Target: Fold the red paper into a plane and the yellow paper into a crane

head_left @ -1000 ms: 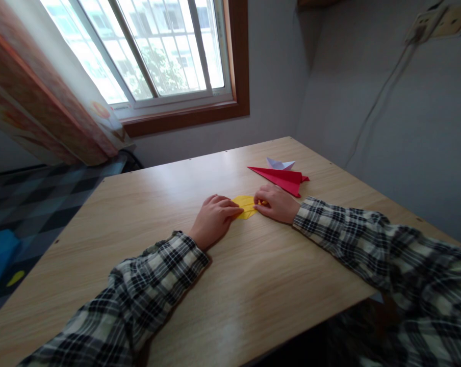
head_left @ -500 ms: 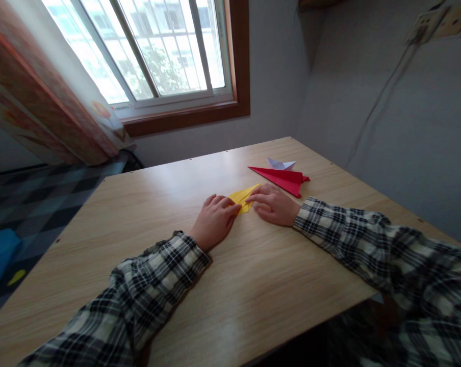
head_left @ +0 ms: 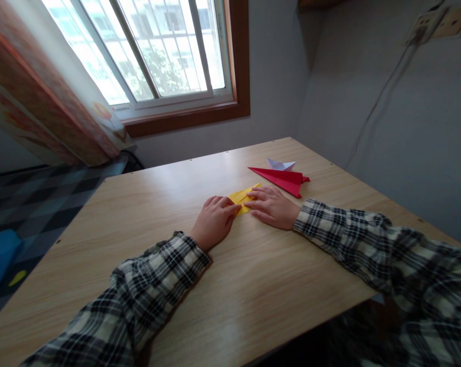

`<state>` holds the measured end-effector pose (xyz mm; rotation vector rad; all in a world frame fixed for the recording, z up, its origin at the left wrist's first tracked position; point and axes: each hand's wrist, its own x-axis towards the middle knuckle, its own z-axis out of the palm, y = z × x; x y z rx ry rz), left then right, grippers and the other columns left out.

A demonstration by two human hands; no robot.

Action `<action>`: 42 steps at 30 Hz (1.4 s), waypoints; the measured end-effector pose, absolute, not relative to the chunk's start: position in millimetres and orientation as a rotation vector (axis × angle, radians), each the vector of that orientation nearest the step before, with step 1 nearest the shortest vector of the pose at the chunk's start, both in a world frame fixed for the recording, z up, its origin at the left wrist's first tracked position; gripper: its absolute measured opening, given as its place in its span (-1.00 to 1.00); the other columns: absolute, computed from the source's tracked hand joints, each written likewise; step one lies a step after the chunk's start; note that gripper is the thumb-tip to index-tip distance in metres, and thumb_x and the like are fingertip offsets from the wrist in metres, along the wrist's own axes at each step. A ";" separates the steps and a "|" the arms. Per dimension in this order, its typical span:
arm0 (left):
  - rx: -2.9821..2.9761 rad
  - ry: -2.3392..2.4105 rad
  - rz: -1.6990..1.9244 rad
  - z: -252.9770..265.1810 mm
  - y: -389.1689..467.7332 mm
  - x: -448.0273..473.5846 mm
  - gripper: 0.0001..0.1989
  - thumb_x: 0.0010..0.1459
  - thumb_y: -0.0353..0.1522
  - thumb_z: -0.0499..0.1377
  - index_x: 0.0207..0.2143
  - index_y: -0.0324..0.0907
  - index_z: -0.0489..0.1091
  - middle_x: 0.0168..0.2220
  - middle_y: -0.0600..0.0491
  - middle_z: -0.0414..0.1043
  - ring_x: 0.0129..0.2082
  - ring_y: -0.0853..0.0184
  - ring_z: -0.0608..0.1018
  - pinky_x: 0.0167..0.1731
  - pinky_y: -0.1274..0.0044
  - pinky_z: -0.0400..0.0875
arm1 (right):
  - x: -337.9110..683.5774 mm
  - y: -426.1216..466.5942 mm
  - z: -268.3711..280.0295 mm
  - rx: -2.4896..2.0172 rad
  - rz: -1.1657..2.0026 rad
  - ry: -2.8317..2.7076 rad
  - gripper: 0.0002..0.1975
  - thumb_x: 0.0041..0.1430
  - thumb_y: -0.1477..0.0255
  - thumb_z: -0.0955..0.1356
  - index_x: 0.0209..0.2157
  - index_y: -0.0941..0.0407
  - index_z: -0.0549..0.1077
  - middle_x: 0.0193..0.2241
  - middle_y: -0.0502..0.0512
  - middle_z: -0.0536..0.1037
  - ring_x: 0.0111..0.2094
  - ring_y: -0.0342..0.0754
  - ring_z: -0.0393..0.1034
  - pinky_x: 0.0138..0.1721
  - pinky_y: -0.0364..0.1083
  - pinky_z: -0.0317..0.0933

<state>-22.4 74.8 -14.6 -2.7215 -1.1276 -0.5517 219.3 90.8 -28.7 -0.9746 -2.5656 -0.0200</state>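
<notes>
With left hand (head_left: 214, 218) half curled, perhaps pinching, and right hand (head_left: 274, 206) loosely open, presses yellow paper (head_left: 238, 197) on bench (head_left: 230, 306), near-left of red folded paper (head_left: 286, 178); seems light, thin, easily creased, best held by edges

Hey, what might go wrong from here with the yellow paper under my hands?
The yellow paper might slip or crease crookedly, as your left hand and right hand cover much of it.
Your right hand is also close to the red folded paper, so it might nudge that into the white one beyond.
</notes>
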 end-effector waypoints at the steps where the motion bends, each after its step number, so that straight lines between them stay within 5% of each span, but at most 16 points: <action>1: -2.721 -1.130 -0.546 -14.8 75.0 -22.5 -0.75 0.35 -0.37 0.06 -0.05 -0.08 0.51 -0.16 -0.02 0.50 -0.11 0.20 0.48 0.03 0.26 0.34 | 219.0 90.6 -28.6 -0.982 -0.021 -2.556 -0.62 0.41 0.26 0.23 0.10 0.06 0.50 0.20 0.21 0.42 0.29 0.17 0.14 0.28 0.25 -0.03; 17: -2.729 -1.155 -0.525 -14.9 74.6 -22.8 -0.74 0.35 -0.39 0.06 -0.03 -0.12 0.50 -0.14 -0.04 0.49 -0.10 0.20 0.48 0.04 0.25 0.35 | 219.8 91.6 -26.8 -1.074 -0.037 -2.415 -0.67 0.40 0.33 0.23 -0.12 0.11 0.61 0.06 0.17 0.55 0.22 0.15 0.25 0.24 0.20 0.02; 32: -2.790 -1.100 -0.564 -15.4 75.6 -23.8 -0.72 0.35 -0.38 0.08 0.01 -0.06 0.51 -0.10 -0.02 0.49 -0.08 0.19 0.46 0.06 0.24 0.33 | 220.5 95.0 -29.7 -1.148 0.089 -2.479 -0.54 0.34 0.40 0.22 0.23 0.12 0.34 0.24 0.20 0.39 0.32 0.14 0.12 0.31 0.25 -0.07; 42: -2.759 -1.099 -0.551 -12.8 72.9 -22.6 -0.75 0.36 -0.36 0.08 -0.02 -0.04 0.52 -0.05 0.00 0.52 0.03 0.16 0.44 0.14 0.18 0.25 | 219.4 93.6 -27.8 -1.223 0.116 -2.503 -0.60 0.39 0.35 0.19 0.15 0.10 0.43 0.18 0.20 0.44 0.27 0.16 0.17 0.30 0.30 -0.14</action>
